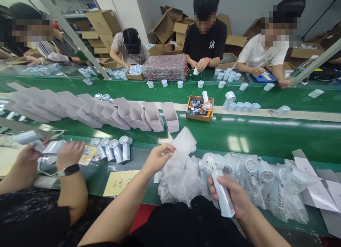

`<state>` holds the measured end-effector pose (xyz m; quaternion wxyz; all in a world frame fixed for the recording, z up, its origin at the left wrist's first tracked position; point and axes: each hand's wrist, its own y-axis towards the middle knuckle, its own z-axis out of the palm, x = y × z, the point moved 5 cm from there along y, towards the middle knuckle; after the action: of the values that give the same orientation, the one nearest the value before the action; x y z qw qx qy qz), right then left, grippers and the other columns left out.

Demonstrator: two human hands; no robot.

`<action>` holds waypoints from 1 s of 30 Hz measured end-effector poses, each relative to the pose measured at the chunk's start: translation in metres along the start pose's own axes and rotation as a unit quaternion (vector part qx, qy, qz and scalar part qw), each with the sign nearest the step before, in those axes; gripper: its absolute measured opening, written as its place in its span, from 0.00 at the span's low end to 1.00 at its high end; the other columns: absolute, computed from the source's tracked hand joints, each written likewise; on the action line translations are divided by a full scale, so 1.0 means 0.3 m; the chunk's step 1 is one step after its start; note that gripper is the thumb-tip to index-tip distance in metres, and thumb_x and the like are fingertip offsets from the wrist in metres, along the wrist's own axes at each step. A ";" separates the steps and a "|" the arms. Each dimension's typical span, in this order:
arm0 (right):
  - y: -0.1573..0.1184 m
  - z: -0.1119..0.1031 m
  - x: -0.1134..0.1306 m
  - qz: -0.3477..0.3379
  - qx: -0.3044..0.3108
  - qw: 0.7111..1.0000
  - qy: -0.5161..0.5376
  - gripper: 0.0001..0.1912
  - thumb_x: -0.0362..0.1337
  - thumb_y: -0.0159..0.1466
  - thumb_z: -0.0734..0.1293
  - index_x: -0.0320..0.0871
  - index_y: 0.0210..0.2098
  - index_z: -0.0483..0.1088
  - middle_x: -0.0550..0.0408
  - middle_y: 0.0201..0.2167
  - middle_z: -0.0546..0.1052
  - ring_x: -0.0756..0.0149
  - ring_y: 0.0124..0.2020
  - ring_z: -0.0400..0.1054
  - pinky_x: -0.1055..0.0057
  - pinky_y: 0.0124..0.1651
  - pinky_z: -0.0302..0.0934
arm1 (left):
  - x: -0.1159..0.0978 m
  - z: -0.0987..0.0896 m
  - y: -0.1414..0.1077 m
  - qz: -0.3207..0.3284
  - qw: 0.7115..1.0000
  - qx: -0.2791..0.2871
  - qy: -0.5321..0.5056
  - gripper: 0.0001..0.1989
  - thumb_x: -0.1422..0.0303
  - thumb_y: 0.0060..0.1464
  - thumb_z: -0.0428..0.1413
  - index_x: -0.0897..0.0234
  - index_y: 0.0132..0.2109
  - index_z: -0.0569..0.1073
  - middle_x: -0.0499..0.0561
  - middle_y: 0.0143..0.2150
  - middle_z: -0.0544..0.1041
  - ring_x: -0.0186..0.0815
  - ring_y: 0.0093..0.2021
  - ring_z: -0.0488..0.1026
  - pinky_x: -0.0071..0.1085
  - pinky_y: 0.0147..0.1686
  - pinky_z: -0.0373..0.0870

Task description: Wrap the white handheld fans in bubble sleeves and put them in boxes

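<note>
- Pale blue handheld fan (220, 186): held in front of the wearer, tilted, its round head up and to the left, its foot low and to the right.
- Right hand (236, 195): fingers closed around the fan's handle. The handle looks smooth, so a loose grip could let it slip and drop.
- Left hand (157, 158): thumb and fingertips nearly together, pinching the edge of a bubble bag (184, 142). So light a pinch could lose the bag; clinging plastic could bring up a second one.
- Heap of bags (181, 181): crumpled, just left of the fan, whose head could snag there.
- Bagged fans (266, 176): crowded along the right; a swinging forearm could knock them.
- Four bare fans (114, 151): on the green surface (141, 152), left, near a co-worker's hand (71, 154); a careless nudge could topple them.
</note>
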<state>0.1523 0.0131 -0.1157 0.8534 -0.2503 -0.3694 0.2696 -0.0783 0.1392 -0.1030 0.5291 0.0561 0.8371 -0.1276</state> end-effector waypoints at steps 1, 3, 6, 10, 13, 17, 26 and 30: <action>0.007 0.002 0.015 0.004 0.026 0.999 0.019 0.20 0.48 0.49 0.77 0.40 0.32 0.73 0.57 0.23 0.72 0.74 0.20 0.63 0.78 0.21 0.60 | -0.044 -0.001 -0.047 0.042 0.998 0.031 -0.038 0.04 0.69 0.50 0.55 0.62 0.29 0.74 0.53 0.39 0.81 0.42 0.47 0.76 0.39 0.51 0.70; 0.031 0.009 0.050 0.003 0.061 0.996 0.067 0.24 0.51 0.47 0.78 0.42 0.35 0.73 0.60 0.22 0.69 0.76 0.18 0.58 0.81 0.18 0.55 | -0.113 -0.002 -0.121 0.086 0.987 0.101 -0.095 0.08 0.65 0.53 0.56 0.62 0.27 0.73 0.54 0.37 0.81 0.44 0.48 0.76 0.42 0.51 0.70; 0.068 0.010 0.099 0.000 0.050 0.994 0.096 0.22 0.45 0.44 0.80 0.43 0.33 0.73 0.60 0.23 0.70 0.77 0.20 0.58 0.82 0.19 0.55 | -0.147 -0.020 -0.170 0.087 0.972 0.148 -0.161 0.16 0.60 0.55 0.59 0.63 0.24 0.72 0.55 0.33 0.80 0.46 0.46 0.77 0.43 0.49 0.71; 0.079 0.002 0.126 -0.028 0.007 0.998 0.049 0.23 0.39 0.40 0.80 0.43 0.34 0.73 0.55 0.33 0.76 0.70 0.29 0.67 0.79 0.24 0.60 | -0.121 0.007 -0.206 0.055 0.969 0.136 -0.198 0.15 0.58 0.53 0.62 0.63 0.24 0.73 0.54 0.28 0.78 0.47 0.46 0.77 0.42 0.47 0.72; 0.079 0.000 0.127 -0.081 -0.013 0.996 -0.032 0.26 0.37 0.39 0.80 0.43 0.38 0.73 0.57 0.32 0.75 0.68 0.29 0.67 0.74 0.27 0.61 | -0.145 0.109 -0.263 0.072 0.967 0.138 -0.203 0.15 0.59 0.55 0.60 0.62 0.24 0.74 0.54 0.28 0.78 0.46 0.47 0.76 0.41 0.47 0.72; 0.060 -0.017 0.159 -0.168 -0.059 0.975 -0.137 0.19 0.39 0.39 0.79 0.42 0.28 0.71 0.60 0.22 0.71 0.69 0.24 0.62 0.71 0.29 0.58 | -0.204 0.239 -0.305 0.101 0.942 0.268 -0.172 0.10 0.61 0.56 0.58 0.61 0.31 0.79 0.54 0.33 0.80 0.43 0.44 0.77 0.42 0.53 0.68; -0.048 0.054 0.315 -0.260 0.045 0.904 -0.337 0.11 0.38 0.46 0.75 0.40 0.23 0.71 0.58 0.18 0.70 0.72 0.20 0.59 0.72 0.25 0.56 | -0.276 0.215 -0.142 -0.116 0.952 0.212 -0.190 0.15 0.56 0.43 0.63 0.65 0.32 0.77 0.50 0.27 0.75 0.33 0.27 0.68 0.28 0.26 0.63; -0.095 0.031 0.394 -0.363 -0.066 0.873 -0.318 0.23 0.40 0.47 0.77 0.42 0.39 0.71 0.54 0.32 0.76 0.64 0.32 0.68 0.68 0.36 0.64 | -0.345 0.171 -0.154 -0.043 0.997 0.059 0.011 0.08 0.64 0.46 0.58 0.63 0.24 0.73 0.47 0.23 0.71 0.33 0.26 0.66 0.28 0.28 0.64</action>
<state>0.2218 0.0707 -0.0337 0.7090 -0.0549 -0.7028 -0.0186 0.0007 0.0850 -0.0237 0.5095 0.0530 0.8355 -0.1987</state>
